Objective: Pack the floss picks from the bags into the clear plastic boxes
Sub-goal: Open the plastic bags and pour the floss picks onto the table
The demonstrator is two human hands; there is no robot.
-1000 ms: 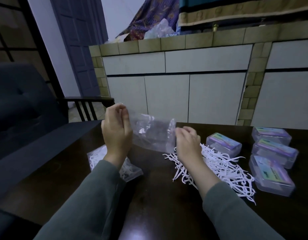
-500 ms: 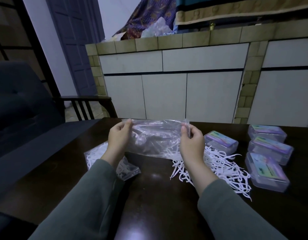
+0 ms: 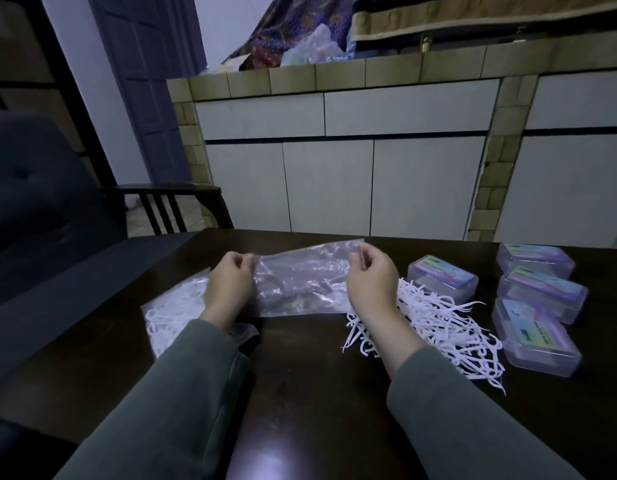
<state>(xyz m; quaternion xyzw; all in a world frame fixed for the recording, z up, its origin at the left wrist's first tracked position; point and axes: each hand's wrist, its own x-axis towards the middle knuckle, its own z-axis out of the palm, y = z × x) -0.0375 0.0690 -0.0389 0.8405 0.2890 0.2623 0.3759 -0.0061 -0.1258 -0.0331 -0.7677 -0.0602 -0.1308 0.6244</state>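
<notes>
**Emptied bag stretched flat, picks waiting beside the boxes**

The loose heap of white plastic floss picks (image 3: 435,327) lay on the dark wooden table (image 3: 317,393), just beyond and to the outer side of the right hand's fingers, some of it hidden under that wrist. Between the two hands hung a crumpled clear plastic bag (image 3: 300,282), which looked empty (a few shadows inside could be creases; it was too dim to be sure). The left hand (image 3: 229,284) pinched one upper corner of it between thumb and curled fingers; the right hand (image 3: 371,277) pinched the opposite corner the same way, so the film was pulled fairly taut between the fingertips, its lower edge touching the table.

Under and outside the left wrist sat a second clear bag still full of white floss picks (image 3: 172,315). Farther out past the right fingers stood the small clear plastic boxes with coloured labels: the nearest (image 3: 442,277) touching the heap's far edge, three more (image 3: 539,303) in a column beyond, all with lids down.

The step in hand seemed to be disposing of the emptied bag. Next, likely: set it aside clear of the heap, open a box, and gather picks in aligned bunches, since the tangled hooks would snag.
</notes>
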